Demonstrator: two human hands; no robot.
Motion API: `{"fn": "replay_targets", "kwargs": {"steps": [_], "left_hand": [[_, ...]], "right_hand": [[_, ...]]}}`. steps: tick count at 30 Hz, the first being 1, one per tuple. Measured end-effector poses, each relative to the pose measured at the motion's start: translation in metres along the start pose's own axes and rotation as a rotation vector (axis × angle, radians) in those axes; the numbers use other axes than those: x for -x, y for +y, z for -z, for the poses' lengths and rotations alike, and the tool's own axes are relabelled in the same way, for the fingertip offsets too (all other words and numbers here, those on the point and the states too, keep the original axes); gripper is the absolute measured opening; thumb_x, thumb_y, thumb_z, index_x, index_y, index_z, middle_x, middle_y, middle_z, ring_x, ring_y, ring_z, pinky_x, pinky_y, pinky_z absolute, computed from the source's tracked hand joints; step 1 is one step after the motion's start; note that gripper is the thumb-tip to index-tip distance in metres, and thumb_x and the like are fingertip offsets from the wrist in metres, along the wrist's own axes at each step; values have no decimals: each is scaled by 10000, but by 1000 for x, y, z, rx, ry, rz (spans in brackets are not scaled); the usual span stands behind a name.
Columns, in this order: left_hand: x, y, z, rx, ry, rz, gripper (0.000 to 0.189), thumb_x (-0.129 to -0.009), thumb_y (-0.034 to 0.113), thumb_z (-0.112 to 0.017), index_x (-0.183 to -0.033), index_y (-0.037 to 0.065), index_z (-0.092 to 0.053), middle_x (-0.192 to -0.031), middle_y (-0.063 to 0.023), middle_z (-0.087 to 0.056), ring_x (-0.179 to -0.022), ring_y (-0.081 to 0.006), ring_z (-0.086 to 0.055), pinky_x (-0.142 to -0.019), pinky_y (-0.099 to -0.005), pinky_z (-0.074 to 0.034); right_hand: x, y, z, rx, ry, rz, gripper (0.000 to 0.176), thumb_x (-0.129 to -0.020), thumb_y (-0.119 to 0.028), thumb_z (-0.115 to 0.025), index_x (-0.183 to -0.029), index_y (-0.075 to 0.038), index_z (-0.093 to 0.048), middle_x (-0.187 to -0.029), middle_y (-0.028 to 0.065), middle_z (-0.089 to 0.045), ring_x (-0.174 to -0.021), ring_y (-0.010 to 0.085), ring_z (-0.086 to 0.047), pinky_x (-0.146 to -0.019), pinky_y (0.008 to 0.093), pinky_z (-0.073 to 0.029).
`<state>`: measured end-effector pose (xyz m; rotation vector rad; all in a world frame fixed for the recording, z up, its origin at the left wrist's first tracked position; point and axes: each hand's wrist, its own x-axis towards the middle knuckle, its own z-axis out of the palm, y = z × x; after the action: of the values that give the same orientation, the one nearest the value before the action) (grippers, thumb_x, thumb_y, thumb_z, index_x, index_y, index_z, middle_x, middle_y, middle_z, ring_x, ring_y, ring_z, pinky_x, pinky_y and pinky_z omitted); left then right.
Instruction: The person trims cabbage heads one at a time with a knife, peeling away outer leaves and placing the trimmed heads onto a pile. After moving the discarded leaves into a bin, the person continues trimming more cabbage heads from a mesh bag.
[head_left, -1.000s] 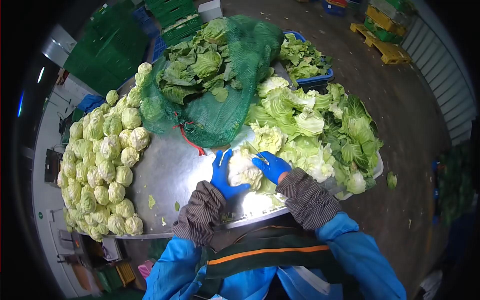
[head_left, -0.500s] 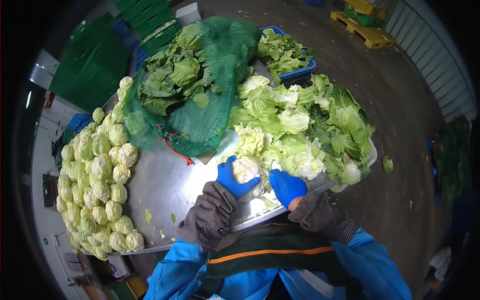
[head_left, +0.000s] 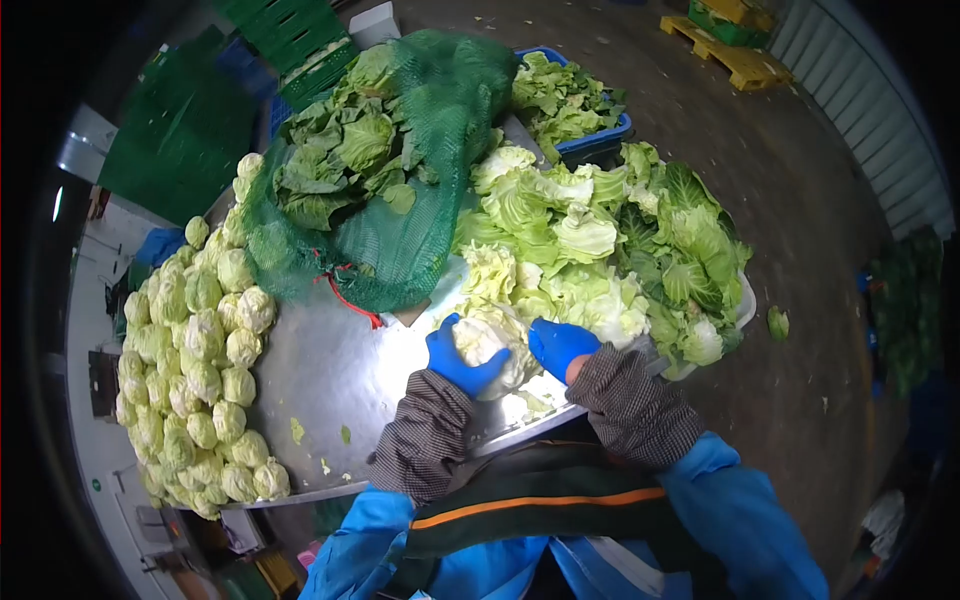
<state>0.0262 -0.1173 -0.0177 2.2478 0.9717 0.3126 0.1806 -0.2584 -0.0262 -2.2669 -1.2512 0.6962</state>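
My left hand (head_left: 463, 362), in a blue glove, is wrapped round the left side of a pale cabbage head (head_left: 488, 338) at the table's front edge. Close to the cabbage's right side is my right hand (head_left: 562, 346), also gloved in blue, with its fingers curled closed. What it holds, if anything, is hidden. Loose cabbage leaves (head_left: 583, 232) are heaped just beyond both hands, and a few scraps lie under the cabbage. Left of the leaves, a green mesh bag (head_left: 400, 250) with a red drawstring holds untrimmed leafy cabbages (head_left: 366, 140).
Many trimmed cabbages (head_left: 205, 335) are piled along the left of the metal table (head_left: 330, 400). A blue crate (head_left: 597, 139) of leaves stands behind. A pale tub (head_left: 745, 300) at the right overflows with leaves. Green crates (head_left: 290, 30) and a yellow pallet (head_left: 745, 65) are farther back.
My right hand has moved left and slightly up, closer to the cabbage. My left hand has shifted slightly left, still round the cabbage. A white bit above my right hand no longer shows.
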Motion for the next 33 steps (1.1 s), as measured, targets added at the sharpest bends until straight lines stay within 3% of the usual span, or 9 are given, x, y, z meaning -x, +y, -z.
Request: {"fn": "replay_targets", "kwargs": {"steps": [4,10,14,19,22,24,26,29,33], "left_hand": [[9,-12,7,20,-18,-118,1016,-559,463,-838,-1302,-43,-364,-1164,-240,-459,-1086,-357,-498,-948,-431,-427],[40,-24,16,157,-4,-257,1035,-567,382,-865,-1345,-15,-311,-1246,-204,-409,-1178,-327,-439,-1016,-406,-379],[54,-51,15,330,-31,-257,1011,-589,334,-866,-1348,-11,-294,-1292,-213,-403,-1208,-304,-437,-1003,-407,-398],[62,-42,46,860,-156,290,703,-780,181,-745,-1318,22,-322,-1120,-174,-590,-971,-231,-613,-828,-341,-520],[45,-40,31,586,-68,334,643,-763,221,-763,-1239,-16,-403,-1037,-156,-626,-947,-217,-617,-825,-336,-511],[46,-46,29,752,-77,397,678,-739,232,-783,-1245,-25,-414,-1077,-160,-610,-993,-223,-600,-858,-333,-496],[56,-57,19,888,-81,390,730,-717,240,-800,-1269,-31,-406,-1121,-162,-590,-1040,-229,-580,-892,-333,-478],[57,-49,21,845,-174,249,896,-671,277,-828,-1353,-35,-337,-1248,-178,-509,-1161,-255,-506,-983,-355,-418],[44,-33,15,542,-295,-125,1189,-605,242,-883,-1455,-15,-93,-1381,-204,-375,-1289,-262,-377,-1084,-386,-295]], "right_hand": [[-1,-28,4,85,147,-11,451,-878,-471,-501,-1142,-106,-517,-939,190,-640,-805,350,-647,-673,474,-514],[-44,0,-14,-223,168,173,358,-851,-312,-614,-1117,-79,-554,-971,180,-656,-901,366,-627,-753,426,-504],[-48,17,-19,-83,85,-121,393,-831,-346,-622,-1122,-85,-570,-971,174,-661,-884,357,-636,-756,427,-507],[-30,-17,1,-113,39,-78,331,-803,-355,-651,-1031,-124,-582,-877,158,-660,-817,358,-635,-685,439,-502],[-8,-55,19,-42,40,128,250,-791,-345,-669,-899,-150,-555,-786,136,-647,-732,376,-620,-611,449,-482],[-12,-25,5,-176,183,197,272,-799,-340,-662,-955,-132,-583,-807,146,-654,-739,370,-631,-633,441,-496],[-15,-15,31,-343,148,-151,362,-809,-342,-654,-1051,-79,-597,-856,175,-657,-809,350,-643,-687,422,-513],[-27,24,21,144,158,-25,765,-758,-526,-660,-1334,-97,-399,-1156,241,-552,-947,347,-619,-761,432,-518],[-3,-82,41,213,-44,131,1074,-601,-699,-683,-1455,-198,-265,-1277,304,-457,-999,395,-602,-822,450,-506]]}}
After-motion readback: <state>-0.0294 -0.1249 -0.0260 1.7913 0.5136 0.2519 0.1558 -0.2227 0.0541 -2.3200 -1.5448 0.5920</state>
